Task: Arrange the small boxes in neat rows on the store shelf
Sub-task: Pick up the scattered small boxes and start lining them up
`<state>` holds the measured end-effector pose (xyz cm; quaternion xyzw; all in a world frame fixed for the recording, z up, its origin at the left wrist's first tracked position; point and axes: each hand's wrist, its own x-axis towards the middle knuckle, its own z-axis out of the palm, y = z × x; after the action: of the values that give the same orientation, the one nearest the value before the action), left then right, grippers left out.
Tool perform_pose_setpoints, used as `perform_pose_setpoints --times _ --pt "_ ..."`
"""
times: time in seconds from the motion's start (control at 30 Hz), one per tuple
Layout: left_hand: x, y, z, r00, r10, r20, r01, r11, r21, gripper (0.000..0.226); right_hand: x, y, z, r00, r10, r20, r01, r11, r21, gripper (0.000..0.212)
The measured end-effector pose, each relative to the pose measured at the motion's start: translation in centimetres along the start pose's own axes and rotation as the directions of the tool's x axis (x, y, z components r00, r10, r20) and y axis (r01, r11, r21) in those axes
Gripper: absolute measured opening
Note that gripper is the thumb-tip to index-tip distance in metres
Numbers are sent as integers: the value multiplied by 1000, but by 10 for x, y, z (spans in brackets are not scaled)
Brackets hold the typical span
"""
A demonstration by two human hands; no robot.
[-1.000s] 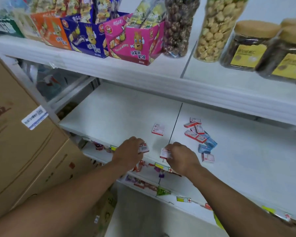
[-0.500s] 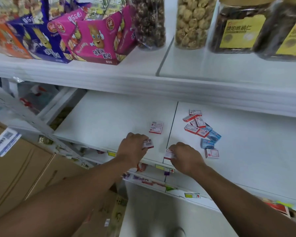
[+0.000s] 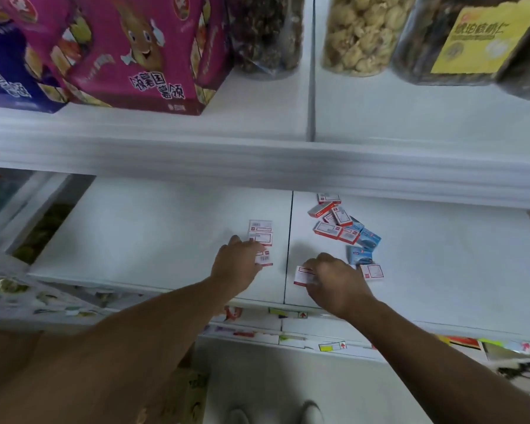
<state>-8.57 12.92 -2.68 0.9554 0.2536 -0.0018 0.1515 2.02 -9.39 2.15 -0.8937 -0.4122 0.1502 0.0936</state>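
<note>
A: Head view, centre of the frame: the left hand (image 3: 237, 264) is closed round a small red-and-white cardboard box (image 3: 264, 259), setting it down just below two matching boxes (image 3: 260, 232) that lie flat one behind the other on the white middle shelf (image 3: 153, 228)

B: That looks like the start of a row, and I'd say this one is being butted up against the pair to keep the line straight

A: Right of the dark seam between the shelf panels, the right hand (image 3: 334, 281) pinches another red-and-white box (image 3: 302, 275), lifted at an angle near the front edge

B: Held ready as the next one in, I'd judge. And the supply?

A: A loose heap of red-and-white boxes (image 3: 332, 223) with a few small blue boxes (image 3: 368, 240) sits just beyond that hand, tilted every way, one more lone red-and-white box (image 3: 372, 271) lying beside the knuckles

B: So most of the sorting is yet to do

A: Upper frame: a pink snack carton (image 3: 129, 53) and clear jars of nuts (image 3: 361, 35) on the shelf above, blurred
</note>
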Motion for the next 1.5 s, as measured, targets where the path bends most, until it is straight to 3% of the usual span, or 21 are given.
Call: perform_pose_setpoints --times 0.23,0.4,0.63,0.83,1.03,1.27,1.37,1.43,1.5 --pt "12 -15 28 986 164 -26 -162 984 68 46 8 -19 31 999 44 -14 -43 999 19 38" --pt "9 -30 34 983 179 -49 -181 983 -27 51 17 -29 36 999 48 -4 -48 999 18 44" --pt "-24 -69 28 984 100 -145 -123 979 -163 39 30 -55 38 1000 12 2 -12 999 34 44" --pt "-55 -101 33 994 55 -96 -80 956 -283 36 46 -75 58 999 -32 -44 32 999 -9 42" --pt "-71 -100 43 995 2 -97 -36 936 -349 37 54 -86 88 998 -62 -12 61 995 -75 52" --pt "-75 -75 49 996 -4 -88 -31 918 -396 33 57 -78 116 997 -42 -60 41 999 -26 48" --pt "-76 -58 53 982 -179 -65 107 803 -586 25 47 -77 120 987 7 -162 4 997 72 43" --pt "-78 -45 51 945 -327 -6 217 642 -736 29 34 -78 120 963 124 -240 -59 964 259 34" --pt "-79 -35 52 902 -429 56 293 511 -808 31 21 -79 117 922 274 -274 -111 864 491 27"
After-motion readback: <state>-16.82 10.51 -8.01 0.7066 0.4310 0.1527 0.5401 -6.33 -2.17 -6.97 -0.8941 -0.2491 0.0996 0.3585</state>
